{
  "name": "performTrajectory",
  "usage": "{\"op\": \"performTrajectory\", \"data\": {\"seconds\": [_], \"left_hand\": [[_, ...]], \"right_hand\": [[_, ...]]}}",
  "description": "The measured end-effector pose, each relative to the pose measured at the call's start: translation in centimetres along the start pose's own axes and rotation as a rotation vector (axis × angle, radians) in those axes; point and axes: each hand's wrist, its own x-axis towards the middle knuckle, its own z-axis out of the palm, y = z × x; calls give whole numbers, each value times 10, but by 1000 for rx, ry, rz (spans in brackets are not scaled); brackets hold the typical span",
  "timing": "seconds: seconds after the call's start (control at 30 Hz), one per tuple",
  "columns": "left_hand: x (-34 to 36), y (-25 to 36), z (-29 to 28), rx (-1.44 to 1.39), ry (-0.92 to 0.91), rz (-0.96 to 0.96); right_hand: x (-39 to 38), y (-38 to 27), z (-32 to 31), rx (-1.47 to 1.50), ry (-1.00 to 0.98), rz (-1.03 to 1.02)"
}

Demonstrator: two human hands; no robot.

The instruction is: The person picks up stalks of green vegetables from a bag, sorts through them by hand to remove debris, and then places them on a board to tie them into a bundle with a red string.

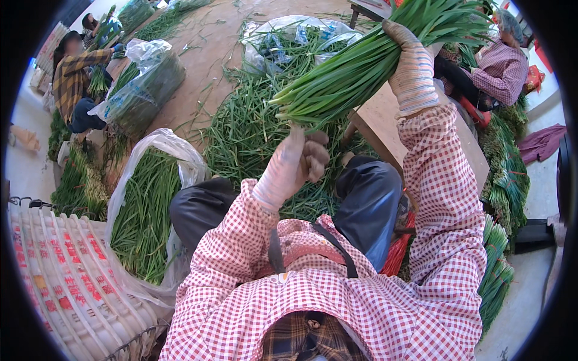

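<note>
In my raised right hand [412, 66], a gloved one with fingers wrapped round it, is a thick bunch of garlic chives [343, 78]. Its leaves spread to the upper right, and the pale-tipped end points down to the left. Just below that end is my gloved left hand [295, 162], fingers curled in and thumb side up against the tips. Whether a leaf is pinched there is hidden. A heap of loose chive leaves [241, 135] lies beneath both hands, in front of my knees.
To my left stands an open clear bag of chives [147, 216] beside a white woven basket [72, 283]. Another full bag [147, 90] and a seated person [81, 78] are farther left. A wooden bench [385, 120] and stacked chive bundles [506, 168] are right, near another person [500, 72].
</note>
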Motion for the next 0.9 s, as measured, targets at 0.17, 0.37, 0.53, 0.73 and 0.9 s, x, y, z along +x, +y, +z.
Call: {"op": "performTrajectory", "data": {"seconds": [0.17,0.37,0.53,0.73,0.9], "left_hand": [[9,-9,-22,355,89,63],[11,-68,-130,420,413,-118],[51,-33,-35,230,9,193],[95,-15,-5,92,-286,340],[100,-3,16,153,-462,173]], "right_hand": [[0,5,9,63,3,-7],[14,-37,24,216,-80,75],[9,-39,31,211,-84,75],[-1,-37,42,308,-138,119],[-15,-35,47,280,-147,171]]}}
